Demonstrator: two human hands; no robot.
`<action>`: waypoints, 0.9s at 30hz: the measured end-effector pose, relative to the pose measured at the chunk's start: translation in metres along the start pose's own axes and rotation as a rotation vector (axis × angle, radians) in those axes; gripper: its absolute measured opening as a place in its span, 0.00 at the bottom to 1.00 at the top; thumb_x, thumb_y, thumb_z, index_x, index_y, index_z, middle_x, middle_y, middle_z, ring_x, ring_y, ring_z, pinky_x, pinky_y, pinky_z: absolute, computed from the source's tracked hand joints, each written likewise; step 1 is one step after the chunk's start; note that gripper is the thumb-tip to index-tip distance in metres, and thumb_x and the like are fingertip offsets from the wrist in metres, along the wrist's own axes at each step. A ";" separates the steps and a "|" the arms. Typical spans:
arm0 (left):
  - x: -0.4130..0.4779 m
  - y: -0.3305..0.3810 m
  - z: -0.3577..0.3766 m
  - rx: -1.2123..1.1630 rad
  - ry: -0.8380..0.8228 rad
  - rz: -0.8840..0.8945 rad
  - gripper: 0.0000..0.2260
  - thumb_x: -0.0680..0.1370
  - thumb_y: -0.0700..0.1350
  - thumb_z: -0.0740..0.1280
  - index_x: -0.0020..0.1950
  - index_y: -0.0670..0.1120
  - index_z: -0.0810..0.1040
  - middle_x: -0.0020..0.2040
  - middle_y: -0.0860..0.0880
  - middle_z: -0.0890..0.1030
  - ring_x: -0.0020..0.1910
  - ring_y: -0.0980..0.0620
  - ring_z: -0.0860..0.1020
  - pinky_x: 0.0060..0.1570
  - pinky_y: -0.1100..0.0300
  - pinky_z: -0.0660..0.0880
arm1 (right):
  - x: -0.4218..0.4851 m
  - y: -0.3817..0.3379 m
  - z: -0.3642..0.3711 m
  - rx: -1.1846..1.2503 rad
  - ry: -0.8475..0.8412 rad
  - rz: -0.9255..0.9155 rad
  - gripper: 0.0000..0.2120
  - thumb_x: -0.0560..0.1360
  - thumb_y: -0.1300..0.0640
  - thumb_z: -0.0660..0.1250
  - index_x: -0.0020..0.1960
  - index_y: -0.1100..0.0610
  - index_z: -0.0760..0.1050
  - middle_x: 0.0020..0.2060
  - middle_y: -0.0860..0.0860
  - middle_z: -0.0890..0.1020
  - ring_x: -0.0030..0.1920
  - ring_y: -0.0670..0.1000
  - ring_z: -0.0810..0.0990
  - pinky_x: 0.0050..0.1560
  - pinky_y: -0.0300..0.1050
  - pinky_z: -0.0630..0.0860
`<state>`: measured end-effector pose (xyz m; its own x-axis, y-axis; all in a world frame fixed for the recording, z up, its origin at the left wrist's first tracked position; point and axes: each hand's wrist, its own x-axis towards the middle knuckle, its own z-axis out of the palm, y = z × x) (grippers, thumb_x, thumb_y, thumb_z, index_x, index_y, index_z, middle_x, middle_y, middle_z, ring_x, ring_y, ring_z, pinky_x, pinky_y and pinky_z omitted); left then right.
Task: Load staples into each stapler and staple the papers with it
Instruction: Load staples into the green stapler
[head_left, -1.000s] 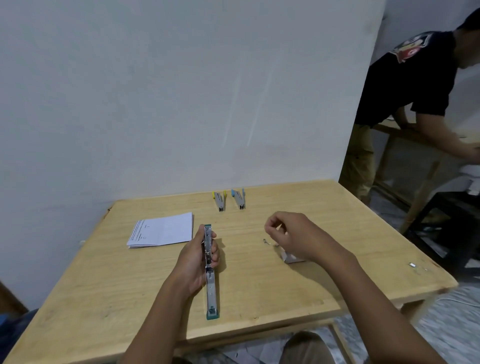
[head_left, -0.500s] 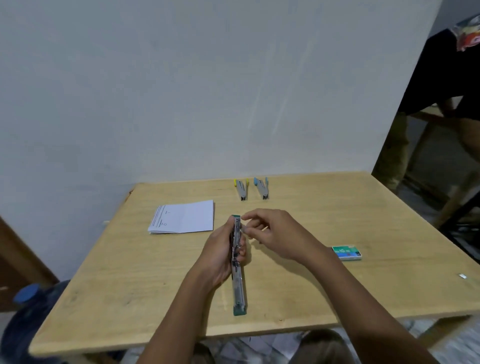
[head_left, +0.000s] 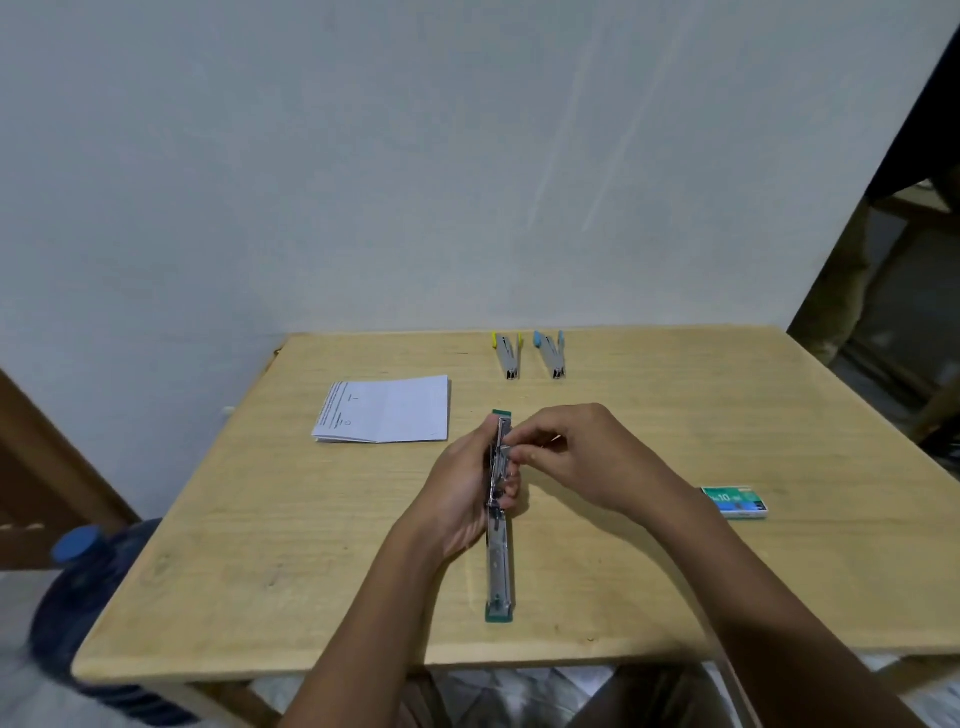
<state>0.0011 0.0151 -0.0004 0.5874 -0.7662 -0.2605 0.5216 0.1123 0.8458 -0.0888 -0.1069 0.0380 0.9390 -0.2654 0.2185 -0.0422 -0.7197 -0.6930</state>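
A green stapler (head_left: 500, 566) lies unfolded flat along the middle of the wooden table (head_left: 270, 525). My left hand (head_left: 460, 493) grips its far half from the left side. My right hand (head_left: 574, 457) pinches something small, probably a strip of staples, against the stapler's open metal channel; the strip itself is mostly hidden by my fingers. A green staple box (head_left: 735, 502) rests to the right. A stack of white papers (head_left: 384, 409) lies at the back left. A yellow stapler (head_left: 507, 355) and a blue stapler (head_left: 550, 354) lie side by side near the far edge.
A white wall stands behind the table. A blue water jug (head_left: 78, 587) sits on the floor by the table's left front corner. At the right edge part of another person (head_left: 841, 291) and other wooden furniture show.
My right hand left the staple box and came over to the open stapler, pinching at its channel. The view swung left, uncovering the box and pushing the other person to the edge.
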 end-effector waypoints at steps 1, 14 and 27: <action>0.000 0.000 0.000 0.006 -0.001 -0.001 0.15 0.84 0.51 0.57 0.47 0.42 0.73 0.30 0.46 0.71 0.26 0.53 0.66 0.24 0.62 0.62 | 0.001 0.000 0.000 -0.016 -0.002 -0.007 0.06 0.74 0.61 0.74 0.51 0.55 0.86 0.40 0.41 0.82 0.42 0.40 0.82 0.48 0.31 0.76; -0.002 0.001 -0.001 0.053 -0.018 0.017 0.14 0.84 0.48 0.58 0.44 0.42 0.75 0.31 0.46 0.71 0.27 0.52 0.67 0.25 0.61 0.63 | 0.013 -0.021 -0.010 -0.340 -0.163 -0.078 0.12 0.79 0.58 0.68 0.61 0.51 0.81 0.48 0.47 0.82 0.46 0.44 0.76 0.53 0.44 0.75; -0.003 0.003 0.000 0.042 -0.052 -0.020 0.12 0.84 0.45 0.56 0.44 0.42 0.72 0.31 0.47 0.71 0.26 0.53 0.69 0.25 0.62 0.64 | 0.021 -0.040 -0.015 -0.606 -0.279 -0.012 0.13 0.79 0.55 0.65 0.61 0.44 0.76 0.46 0.40 0.81 0.47 0.43 0.76 0.43 0.43 0.70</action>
<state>0.0006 0.0178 0.0034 0.5436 -0.8002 -0.2533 0.5056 0.0712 0.8598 -0.0726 -0.0932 0.0801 0.9904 -0.1373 -0.0186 -0.1385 -0.9764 -0.1656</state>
